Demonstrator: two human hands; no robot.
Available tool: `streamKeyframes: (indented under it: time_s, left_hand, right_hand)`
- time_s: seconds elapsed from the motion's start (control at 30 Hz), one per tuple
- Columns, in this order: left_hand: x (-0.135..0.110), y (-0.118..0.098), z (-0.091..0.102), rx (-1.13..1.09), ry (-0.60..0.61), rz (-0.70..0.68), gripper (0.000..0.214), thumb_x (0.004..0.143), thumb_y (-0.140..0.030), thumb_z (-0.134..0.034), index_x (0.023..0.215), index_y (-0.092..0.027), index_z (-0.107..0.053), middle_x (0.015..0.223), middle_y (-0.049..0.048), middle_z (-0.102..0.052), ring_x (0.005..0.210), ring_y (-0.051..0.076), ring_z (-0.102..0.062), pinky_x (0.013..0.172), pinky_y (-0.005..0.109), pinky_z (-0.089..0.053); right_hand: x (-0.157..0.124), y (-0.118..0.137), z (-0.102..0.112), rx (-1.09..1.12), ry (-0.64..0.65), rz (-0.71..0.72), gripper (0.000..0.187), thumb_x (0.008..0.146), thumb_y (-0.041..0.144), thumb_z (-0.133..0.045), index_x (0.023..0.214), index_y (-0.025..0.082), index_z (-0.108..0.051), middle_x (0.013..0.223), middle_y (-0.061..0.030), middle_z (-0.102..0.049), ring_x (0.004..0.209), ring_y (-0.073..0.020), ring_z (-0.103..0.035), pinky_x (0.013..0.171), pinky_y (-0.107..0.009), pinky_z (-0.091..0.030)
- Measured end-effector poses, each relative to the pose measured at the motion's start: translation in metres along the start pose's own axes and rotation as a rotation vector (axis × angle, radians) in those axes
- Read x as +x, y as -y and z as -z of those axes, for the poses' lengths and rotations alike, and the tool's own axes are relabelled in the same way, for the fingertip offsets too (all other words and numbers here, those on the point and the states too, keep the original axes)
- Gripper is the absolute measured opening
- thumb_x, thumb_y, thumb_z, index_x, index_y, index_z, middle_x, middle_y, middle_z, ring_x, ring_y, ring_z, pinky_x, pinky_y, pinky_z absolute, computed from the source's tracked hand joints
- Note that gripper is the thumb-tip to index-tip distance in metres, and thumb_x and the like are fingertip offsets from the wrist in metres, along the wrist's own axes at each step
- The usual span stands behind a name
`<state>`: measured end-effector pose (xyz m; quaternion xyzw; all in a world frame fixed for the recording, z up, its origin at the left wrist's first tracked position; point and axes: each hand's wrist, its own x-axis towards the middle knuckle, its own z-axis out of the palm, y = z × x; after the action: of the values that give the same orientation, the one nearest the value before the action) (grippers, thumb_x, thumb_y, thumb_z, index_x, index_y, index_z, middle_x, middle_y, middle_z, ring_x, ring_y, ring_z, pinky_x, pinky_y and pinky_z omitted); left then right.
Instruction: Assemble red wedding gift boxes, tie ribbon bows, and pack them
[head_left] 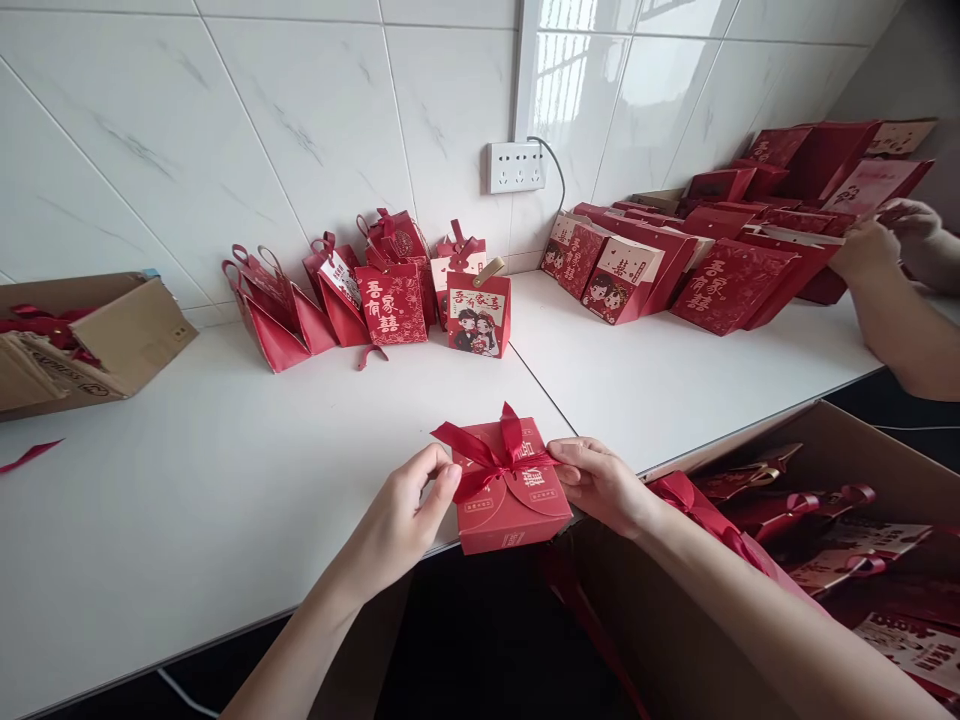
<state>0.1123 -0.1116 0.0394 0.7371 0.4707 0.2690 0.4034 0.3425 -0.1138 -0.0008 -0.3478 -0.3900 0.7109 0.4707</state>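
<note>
A small red gift box (508, 508) sits at the near edge of the white counter (210, 480), tied on top with a red ribbon bow (491, 455). My left hand (409, 510) pinches the bow's left loop between thumb and fingers. My right hand (600, 482) pinches the bow's right side, its fingers closed against the box's right edge. Both hands flank the box.
Several red gift bags and boxes (390, 290) stand by the tiled wall. More red boxes (675, 260) are piled at the right, where another person's hands (885, 245) work. An open cardboard box (75, 340) lies at left. A carton of red items (825, 540) sits below right.
</note>
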Motion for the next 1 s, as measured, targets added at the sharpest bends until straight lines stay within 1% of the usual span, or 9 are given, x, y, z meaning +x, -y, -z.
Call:
streamKeyframes:
  time_s: [0.23, 0.4, 0.47, 0.53, 0.6, 0.7, 0.87, 0.93, 1.0]
  left_hand:
    - [-0.001, 0.014, 0.001, -0.326, 0.016, 0.076, 0.048, 0.09, -0.062, -0.028, 0.082, -0.02, -0.05, 0.087, 0.0038, -0.055, 0.084, 0.019, -0.052, 0.079, 0.033, -0.043]
    - [0.007, 0.025, -0.008, -0.526, -0.086, 0.065, 0.056, 0.084, -0.069, -0.036, 0.115, -0.023, -0.046, 0.123, 0.0087, -0.056, 0.117, 0.024, -0.049, 0.099, 0.04, -0.038]
    - [0.007, 0.03, -0.009, -0.504, -0.18, 0.064, 0.058, 0.082, -0.069, -0.039, 0.116, -0.023, -0.044, 0.112, 0.0069, -0.063, 0.106, 0.022, -0.056, 0.093, 0.038, -0.042]
    - [0.003, 0.036, -0.005, -0.457, -0.317, 0.073, 0.056, 0.082, -0.07, -0.036, 0.108, -0.022, -0.048, 0.075, 0.0014, -0.067, 0.074, 0.02, -0.061, 0.074, 0.035, -0.046]
    - [-0.002, 0.04, 0.002, -0.429, -0.451, 0.072, 0.051, 0.085, -0.066, -0.031, 0.096, -0.021, -0.05, 0.043, -0.0057, -0.05, 0.047, 0.017, -0.05, 0.057, 0.032, -0.041]
    - [-0.008, 0.039, 0.013, -0.408, -0.599, 0.021, 0.038, 0.089, -0.052, -0.032, 0.084, -0.02, -0.052, 0.034, -0.0083, -0.037, 0.037, 0.015, -0.04, 0.051, 0.03, -0.037]
    - [-0.005, 0.026, 0.01, -0.225, -0.571, -0.066, 0.03, 0.086, -0.047, -0.045, 0.085, -0.02, -0.056, 0.056, -0.0022, -0.054, 0.06, 0.017, -0.057, 0.064, 0.032, -0.046]
    - [-0.002, 0.02, 0.003, -0.171, -0.5, -0.07, 0.04, 0.083, -0.054, -0.049, 0.101, -0.019, -0.055, 0.091, 0.0059, -0.065, 0.089, 0.022, -0.062, 0.079, 0.036, -0.049]
    - [0.002, 0.013, -0.004, -0.182, -0.387, -0.068, 0.056, 0.081, -0.06, -0.05, 0.12, -0.02, -0.047, 0.125, 0.0113, -0.056, 0.115, 0.026, -0.054, 0.091, 0.04, -0.047]
  right_hand:
    - [-0.031, 0.005, 0.008, -0.455, -0.206, 0.127, 0.042, 0.085, 0.056, -0.049, 0.065, 0.02, -0.043, 0.059, 0.004, -0.034, 0.056, -0.0114, -0.034, 0.056, -0.027, -0.031]
    - [-0.043, 0.006, -0.004, -0.936, -0.129, 0.241, 0.052, 0.069, 0.055, -0.071, 0.098, 0.022, -0.043, 0.083, -0.0001, -0.047, 0.068, -0.0139, -0.043, 0.06, -0.028, -0.04]
    - [-0.033, 0.006, 0.001, -0.996, -0.105, 0.236, 0.054, 0.073, 0.054, -0.067, 0.107, 0.022, -0.04, 0.087, -0.002, -0.05, 0.07, -0.015, -0.048, 0.063, -0.03, -0.044]
    - [-0.021, 0.009, 0.01, -1.002, -0.212, 0.305, 0.053, 0.078, 0.056, -0.061, 0.113, 0.022, -0.039, 0.09, -0.0039, -0.052, 0.071, -0.0161, -0.052, 0.065, -0.033, -0.047]
    - [-0.01, 0.015, 0.02, -0.984, -0.432, 0.424, 0.052, 0.08, 0.057, -0.056, 0.113, 0.022, -0.039, 0.095, -0.006, -0.052, 0.074, -0.0175, -0.054, 0.066, -0.035, -0.048]
    - [-0.004, 0.022, 0.028, -0.876, -0.613, 0.502, 0.044, 0.083, 0.058, -0.051, 0.109, 0.023, -0.043, 0.098, -0.0066, -0.053, 0.083, -0.02, -0.057, 0.071, -0.038, -0.05]
    - [-0.008, 0.02, 0.022, -0.804, -0.309, 0.423, 0.044, 0.086, 0.059, -0.047, 0.116, 0.026, -0.046, 0.122, -0.011, -0.052, 0.108, -0.0248, -0.055, 0.09, -0.046, -0.049]
    - [-0.006, 0.016, 0.019, -0.81, -0.13, 0.403, 0.055, 0.085, 0.058, -0.051, 0.129, 0.029, -0.038, 0.14, -0.0122, -0.04, 0.125, -0.0274, -0.046, 0.099, -0.049, -0.044]
    - [-0.003, 0.014, 0.016, -0.836, -0.025, 0.396, 0.07, 0.082, 0.056, -0.058, 0.139, 0.031, -0.026, 0.15, -0.012, -0.027, 0.136, -0.029, -0.034, 0.106, -0.051, -0.038]
